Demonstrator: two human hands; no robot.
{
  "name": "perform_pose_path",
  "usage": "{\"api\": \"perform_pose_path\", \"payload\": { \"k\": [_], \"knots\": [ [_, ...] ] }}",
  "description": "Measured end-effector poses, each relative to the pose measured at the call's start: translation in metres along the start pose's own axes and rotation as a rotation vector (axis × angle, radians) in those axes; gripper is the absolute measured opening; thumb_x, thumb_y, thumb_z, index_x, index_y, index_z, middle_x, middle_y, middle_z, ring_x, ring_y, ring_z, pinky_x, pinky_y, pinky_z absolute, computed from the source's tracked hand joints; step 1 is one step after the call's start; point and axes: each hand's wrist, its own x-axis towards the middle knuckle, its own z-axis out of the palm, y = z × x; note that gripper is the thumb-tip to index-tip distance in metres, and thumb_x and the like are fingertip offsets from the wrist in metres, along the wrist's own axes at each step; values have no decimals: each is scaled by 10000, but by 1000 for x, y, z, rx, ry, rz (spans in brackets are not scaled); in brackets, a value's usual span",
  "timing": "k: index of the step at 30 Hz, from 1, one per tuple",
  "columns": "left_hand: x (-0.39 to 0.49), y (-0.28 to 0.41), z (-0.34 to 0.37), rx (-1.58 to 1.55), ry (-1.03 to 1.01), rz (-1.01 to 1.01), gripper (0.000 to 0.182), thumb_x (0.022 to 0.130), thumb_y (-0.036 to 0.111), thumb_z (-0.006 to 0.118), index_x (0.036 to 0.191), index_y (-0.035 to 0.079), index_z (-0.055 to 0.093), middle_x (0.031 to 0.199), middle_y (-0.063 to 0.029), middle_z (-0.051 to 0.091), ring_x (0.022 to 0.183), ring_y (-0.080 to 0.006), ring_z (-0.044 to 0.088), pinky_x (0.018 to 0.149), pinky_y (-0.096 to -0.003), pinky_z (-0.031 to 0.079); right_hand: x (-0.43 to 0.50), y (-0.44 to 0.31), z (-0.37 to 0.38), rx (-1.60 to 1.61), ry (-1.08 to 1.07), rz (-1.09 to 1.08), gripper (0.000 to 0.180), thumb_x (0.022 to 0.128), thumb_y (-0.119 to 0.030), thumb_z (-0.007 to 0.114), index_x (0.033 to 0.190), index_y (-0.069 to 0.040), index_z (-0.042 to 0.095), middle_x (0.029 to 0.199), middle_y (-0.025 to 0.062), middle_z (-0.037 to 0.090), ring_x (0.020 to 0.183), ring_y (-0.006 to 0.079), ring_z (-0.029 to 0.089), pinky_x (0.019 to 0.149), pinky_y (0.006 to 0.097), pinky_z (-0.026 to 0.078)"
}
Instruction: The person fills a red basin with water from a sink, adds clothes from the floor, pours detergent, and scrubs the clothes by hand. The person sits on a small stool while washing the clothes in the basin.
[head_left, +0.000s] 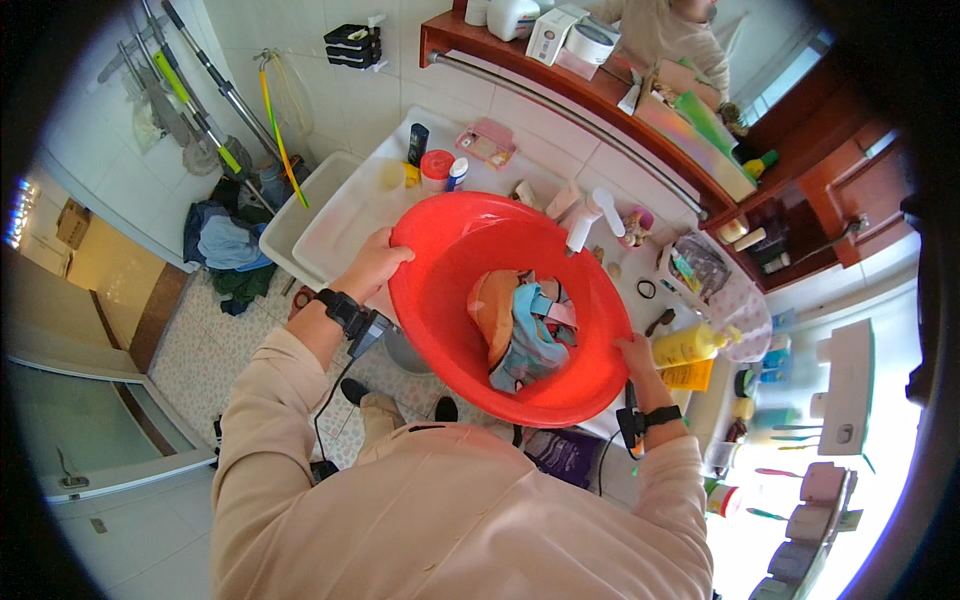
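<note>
A large red plastic basin (442, 300) is held between my two hands, over the front of a white washbasin counter (337, 247). My left hand (379, 262) grips its left rim, thumb on the edge. On the right rim my right hand (639, 356) is closed, its fingers partly hidden behind the rim. Inside lies a crumpled heap of cloth: an orange piece (491, 307) and a light blue piece (536, 352), with pinkish parts. The white faucet (589, 221) reaches to the basin's far rim.
Behind the basin stand a red-lidded jar (436, 169), a dark bottle (418, 144) and a pink soap dish (487, 142). A yellow pump bottle (690, 345) is beside my right hand. Clothes (229, 240) lie piled on the floor at left, below mops. A wooden shelf (660, 131) overhangs the counter.
</note>
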Motion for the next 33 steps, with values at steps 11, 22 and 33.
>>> {"api": "perform_pose_path", "payload": {
  "k": [11, 22, 33],
  "knots": [
    [-48, 30, -33, 63, 33, 151, 346, 747, 25, 579, 1081, -66, 580, 973, -91, 658, 836, -161, 630, 765, -290, 503, -6, -10, 33, 75, -91, -107, 327, 756, -157, 658, 990, 70, 643, 878, 148, 681, 785, 229, 649, 710, 351, 508],
    [-133, 39, -51, 125, 199, 191, 435, 770, 32, 563, 1192, -65, 526, 1092, -93, 635, 966, -169, 608, 872, -313, 475, -35, -75, 48, 63, -204, -146, 398, 781, -180, 652, 1080, 78, 599, 984, 162, 664, 874, 239, 638, 783, 349, 505],
    [-260, -8, -92, 316, 587, 283, 447, 738, 125, 631, 1146, -34, 544, 1009, -175, 654, 934, -260, 631, 830, -369, 488, -29, -120, 73, -63, -380, -423, 439, 868, -276, 607, 1154, 56, 584, 1100, 147, 633, 958, 247, 599, 875, 350, 462]
  ]
}}
